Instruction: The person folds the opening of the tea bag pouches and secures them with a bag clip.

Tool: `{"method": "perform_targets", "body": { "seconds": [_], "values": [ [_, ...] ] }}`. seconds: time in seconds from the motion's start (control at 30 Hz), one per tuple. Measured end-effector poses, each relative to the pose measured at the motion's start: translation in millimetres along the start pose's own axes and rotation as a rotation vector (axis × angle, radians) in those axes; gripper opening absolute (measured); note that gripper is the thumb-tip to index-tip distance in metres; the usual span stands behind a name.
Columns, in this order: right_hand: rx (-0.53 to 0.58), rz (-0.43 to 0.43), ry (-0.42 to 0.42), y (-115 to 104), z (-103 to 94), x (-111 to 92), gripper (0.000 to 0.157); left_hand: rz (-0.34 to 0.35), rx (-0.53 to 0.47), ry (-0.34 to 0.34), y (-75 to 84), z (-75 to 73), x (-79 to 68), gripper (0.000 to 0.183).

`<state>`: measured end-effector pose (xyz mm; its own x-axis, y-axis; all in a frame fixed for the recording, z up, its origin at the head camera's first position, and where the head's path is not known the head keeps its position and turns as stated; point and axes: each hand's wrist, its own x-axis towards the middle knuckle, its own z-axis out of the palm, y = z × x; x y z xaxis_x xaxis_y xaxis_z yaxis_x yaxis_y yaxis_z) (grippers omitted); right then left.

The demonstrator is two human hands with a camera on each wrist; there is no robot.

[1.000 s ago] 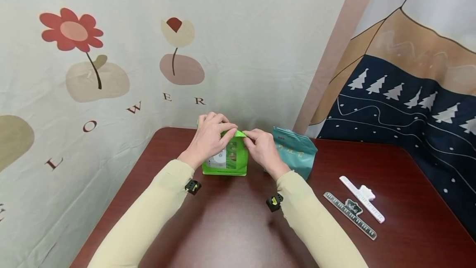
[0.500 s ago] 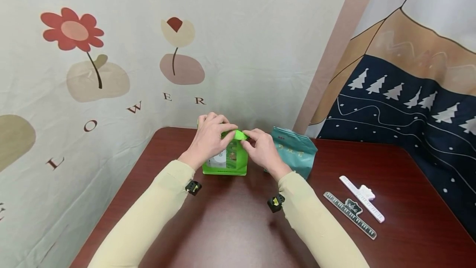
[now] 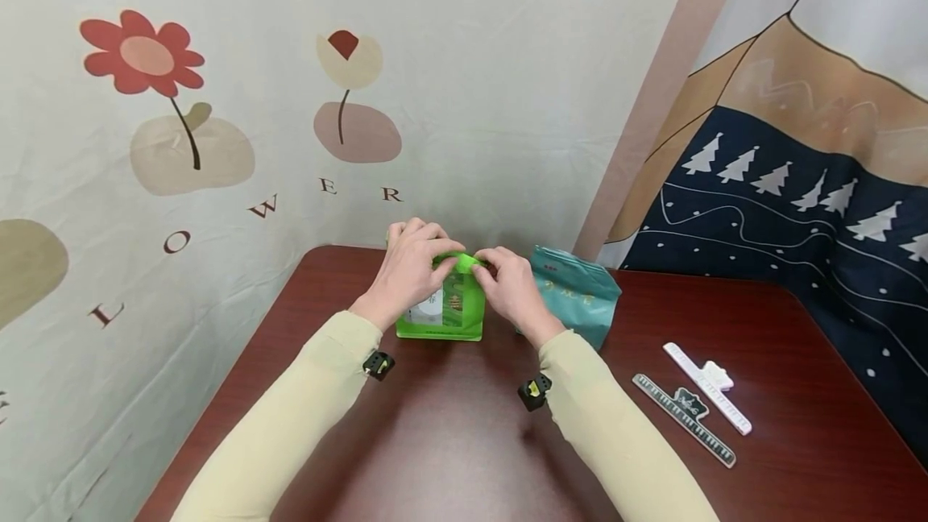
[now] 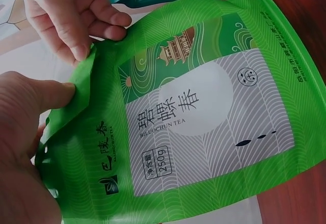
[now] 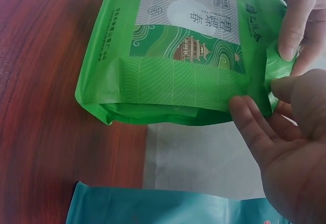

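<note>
A green tea bag [image 3: 453,325] stands upright near the table's back edge, its printed front with a pagoda facing me. Its top edge is folded forward into a narrow flap [image 4: 76,99]. My left hand [image 3: 409,272] holds the top from the left, thumb on the flap in the left wrist view and fingers behind, mostly hidden. At the top right corner my right hand [image 3: 513,288] pinches the folded edge, thumb in front. In the right wrist view the thumb of my right hand [image 5: 300,127] presses the flap close to the left hand's thumb.
A teal bag [image 3: 576,296] stands just right of my right hand. Farther right on the dark red table [image 3: 449,441] lie a white long-bar clip [image 3: 696,377] and a dark-patterned one [image 3: 677,417]. A printed cloth [image 3: 493,103] hangs right behind the table.
The top right part of the flap has come forward and down under my right fingers, which shifted slightly. My left hand keeps its place. The head view has shifted a little.
</note>
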<state>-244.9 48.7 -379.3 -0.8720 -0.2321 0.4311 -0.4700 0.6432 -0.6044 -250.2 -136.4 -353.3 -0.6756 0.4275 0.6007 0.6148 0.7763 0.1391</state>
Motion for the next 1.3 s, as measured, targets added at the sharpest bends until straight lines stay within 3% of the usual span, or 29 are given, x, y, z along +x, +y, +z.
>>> {"method": "perform_targets", "body": {
  "seconds": [0.57,0.77,1.07,1.3],
  "values": [
    [-0.067,-0.002,0.004,-0.9,5.8,2.9,0.005,-0.054,0.049,0.036,6.9,5.7,2.1,0.008],
    [-0.074,0.006,0.007,-1.7,5.1,4.4,0.005,-0.093,0.056,0.033,1.3,-0.3,3.6,0.024],
    [-0.081,0.005,0.025,-4.1,5.3,4.4,0.006,-0.180,0.118,0.125,-9.6,-4.8,-1.5,0.044],
    [-0.080,0.020,0.019,-2.8,5.5,3.4,0.008,-0.209,0.049,0.164,-9.2,-0.2,-2.8,0.046]
  ]
}}
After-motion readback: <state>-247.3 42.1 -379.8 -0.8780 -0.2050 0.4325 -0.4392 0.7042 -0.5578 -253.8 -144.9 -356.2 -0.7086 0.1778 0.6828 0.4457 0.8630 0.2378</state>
